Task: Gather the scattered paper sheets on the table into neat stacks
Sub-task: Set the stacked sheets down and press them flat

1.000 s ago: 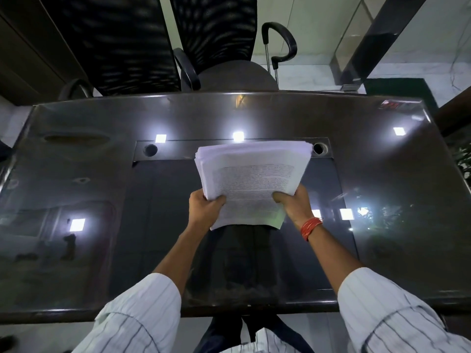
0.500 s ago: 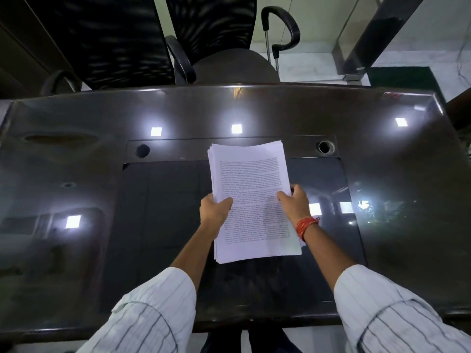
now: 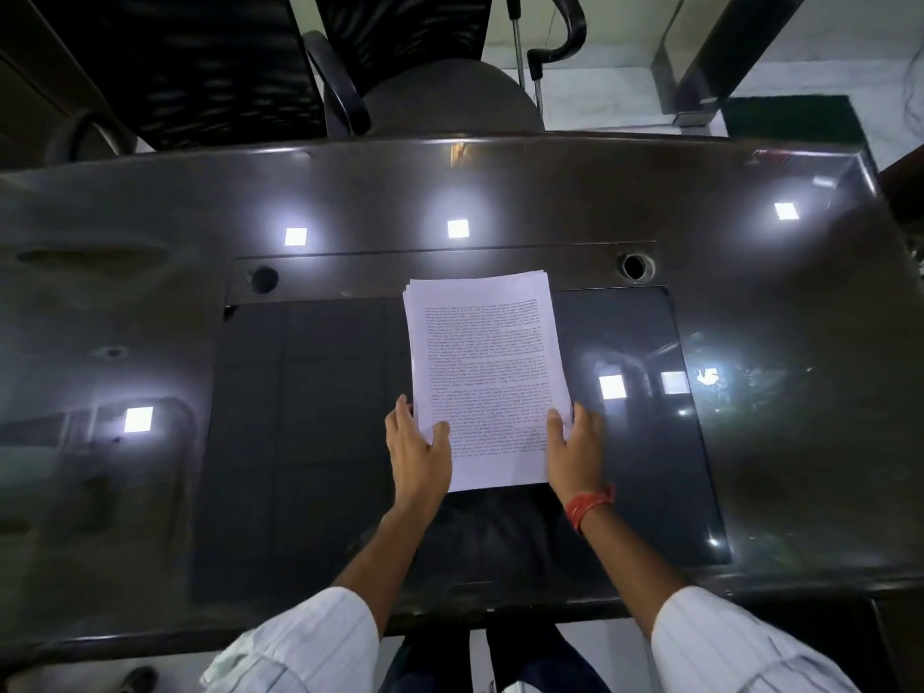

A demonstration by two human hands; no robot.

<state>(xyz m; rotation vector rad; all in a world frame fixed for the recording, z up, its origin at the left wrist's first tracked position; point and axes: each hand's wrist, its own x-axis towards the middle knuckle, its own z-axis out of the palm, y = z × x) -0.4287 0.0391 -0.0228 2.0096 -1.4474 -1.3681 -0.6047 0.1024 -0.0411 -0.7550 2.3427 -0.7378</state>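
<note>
One stack of white printed paper sheets (image 3: pixel 485 372) lies flat on the dark inlay in the middle of the glossy table (image 3: pixel 150 342), its edges roughly lined up. My left hand (image 3: pixel 417 457) rests against the stack's lower left edge with straight fingers, its thumb lying on the top sheet. On the lower right edge my right hand (image 3: pixel 575 452), with a red wrist thread, does the same. No other loose sheets are visible on the table.
Two round cable holes (image 3: pixel 263 279) (image 3: pixel 634 266) sit in the strip just beyond the stack. Black office chairs (image 3: pixel 450 97) (image 3: pixel 190 57) stand behind the far table edge. Ceiling lights reflect as bright squares on the tabletop.
The stack, held raised and tilted in both hands a second ago, now lies flat on the table. Both hands slid down to its lower sides and flattened.
</note>
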